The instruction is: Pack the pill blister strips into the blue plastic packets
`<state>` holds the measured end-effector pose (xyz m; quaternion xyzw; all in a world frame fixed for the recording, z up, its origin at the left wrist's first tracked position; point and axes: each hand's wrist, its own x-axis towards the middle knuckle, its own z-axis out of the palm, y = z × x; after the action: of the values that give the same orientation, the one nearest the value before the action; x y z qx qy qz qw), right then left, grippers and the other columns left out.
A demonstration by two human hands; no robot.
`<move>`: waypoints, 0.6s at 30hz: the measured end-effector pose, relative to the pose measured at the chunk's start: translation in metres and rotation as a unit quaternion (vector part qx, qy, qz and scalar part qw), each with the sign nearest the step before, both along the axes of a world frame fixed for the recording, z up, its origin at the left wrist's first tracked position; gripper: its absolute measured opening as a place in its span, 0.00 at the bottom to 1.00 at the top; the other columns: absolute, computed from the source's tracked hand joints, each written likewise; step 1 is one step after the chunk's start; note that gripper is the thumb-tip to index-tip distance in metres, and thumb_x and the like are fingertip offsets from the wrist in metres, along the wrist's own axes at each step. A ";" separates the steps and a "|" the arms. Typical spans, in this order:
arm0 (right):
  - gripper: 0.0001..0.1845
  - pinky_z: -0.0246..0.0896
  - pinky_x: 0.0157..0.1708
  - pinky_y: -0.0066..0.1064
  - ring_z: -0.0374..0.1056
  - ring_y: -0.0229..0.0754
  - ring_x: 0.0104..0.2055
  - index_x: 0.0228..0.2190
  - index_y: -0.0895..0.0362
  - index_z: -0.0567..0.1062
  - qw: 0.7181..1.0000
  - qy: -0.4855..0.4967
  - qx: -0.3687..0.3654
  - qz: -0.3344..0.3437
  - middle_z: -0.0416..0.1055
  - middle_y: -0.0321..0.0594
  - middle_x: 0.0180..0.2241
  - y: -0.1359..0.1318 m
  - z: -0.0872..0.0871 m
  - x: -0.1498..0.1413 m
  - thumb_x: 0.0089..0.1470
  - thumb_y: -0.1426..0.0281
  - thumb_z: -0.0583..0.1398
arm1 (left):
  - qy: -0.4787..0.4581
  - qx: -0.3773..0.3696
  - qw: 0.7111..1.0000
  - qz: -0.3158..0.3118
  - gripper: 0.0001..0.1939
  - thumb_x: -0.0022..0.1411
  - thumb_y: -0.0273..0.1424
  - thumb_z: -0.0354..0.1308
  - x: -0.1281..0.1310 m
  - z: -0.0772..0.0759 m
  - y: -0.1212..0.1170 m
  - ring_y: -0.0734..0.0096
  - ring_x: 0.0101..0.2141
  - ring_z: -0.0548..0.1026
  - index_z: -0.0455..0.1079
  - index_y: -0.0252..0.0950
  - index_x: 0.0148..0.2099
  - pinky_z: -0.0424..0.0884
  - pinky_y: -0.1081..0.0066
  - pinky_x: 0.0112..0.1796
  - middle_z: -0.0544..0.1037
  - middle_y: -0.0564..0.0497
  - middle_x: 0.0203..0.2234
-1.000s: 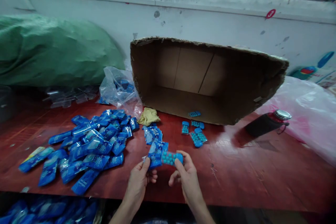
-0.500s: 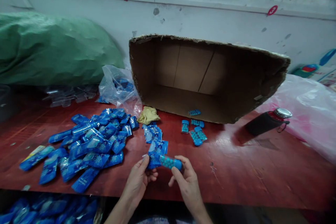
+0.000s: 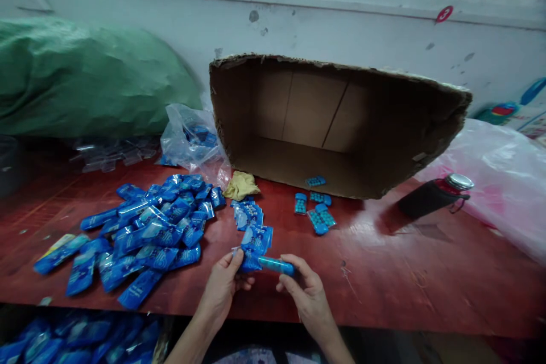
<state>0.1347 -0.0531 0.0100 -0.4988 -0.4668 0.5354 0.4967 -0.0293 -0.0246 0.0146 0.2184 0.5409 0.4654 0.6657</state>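
My left hand point(image 3: 227, 278) pinches a blue printed wrapper sleeve point(image 3: 251, 262) between thumb and fingers. In my right hand point(image 3: 305, 284) is a small clear container with a blue cap point(image 3: 276, 265), turned edge-on and gripped by its cap end. Its far end meets the sleeve's right side; whether it is inside cannot be made out. Just beyond my hands, flat blue sleeves point(image 3: 248, 216) lie in an overlapping row. More blue-capped containers of blue beads point(image 3: 301, 205) lie in front of the cardboard box. To the left is a heap of filled blue packets point(image 3: 157, 233).
A cardboard box point(image 3: 264, 165) lies on its side, opening toward me. A yellow cloth point(image 3: 241, 185) and a clear plastic bag point(image 3: 191, 136) sit left of it. At right stands a dark bottle point(image 3: 426, 199). More blue packets point(image 3: 85, 338) fill a container below the table's edge.
My right hand has turned the container from its broad face to its narrow edge, bringing its end against the sleeve. My left hand has hardly moved.
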 end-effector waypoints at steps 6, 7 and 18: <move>0.20 0.58 0.14 0.25 0.63 0.34 0.12 0.38 0.56 0.66 0.995 0.058 -0.083 -0.014 0.66 0.29 0.21 0.009 0.005 0.001 0.44 0.59 0.60 | 0.047 0.060 0.997 -0.029 0.16 0.43 0.41 0.61 -0.002 -0.009 -0.002 0.75 0.16 0.69 0.69 0.32 0.27 0.66 0.75 0.17 0.72 0.53 0.15; 0.21 0.57 0.13 0.24 0.63 0.33 0.11 0.37 0.56 0.65 0.993 0.072 -0.094 -0.020 0.66 0.30 0.22 0.010 0.006 0.001 0.43 0.58 0.60 | 0.046 0.058 0.997 -0.034 0.16 0.44 0.41 0.61 -0.003 -0.010 -0.002 0.75 0.16 0.69 0.69 0.32 0.27 0.66 0.75 0.17 0.73 0.53 0.16; 0.17 0.54 0.09 0.18 0.64 0.30 0.11 0.35 0.56 0.63 0.977 0.137 -0.162 -0.006 0.69 0.32 0.25 0.013 0.009 0.004 0.46 0.59 0.59 | 0.063 0.058 0.994 -0.063 0.16 0.44 0.42 0.60 -0.002 -0.008 -0.003 0.73 0.14 0.69 0.68 0.32 0.26 0.63 0.76 0.16 0.72 0.52 0.12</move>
<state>0.1386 -0.0400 0.0187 -0.4979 -0.2981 0.6639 0.4716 -0.0314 -0.0278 0.0068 0.3189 0.5388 0.4382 0.6450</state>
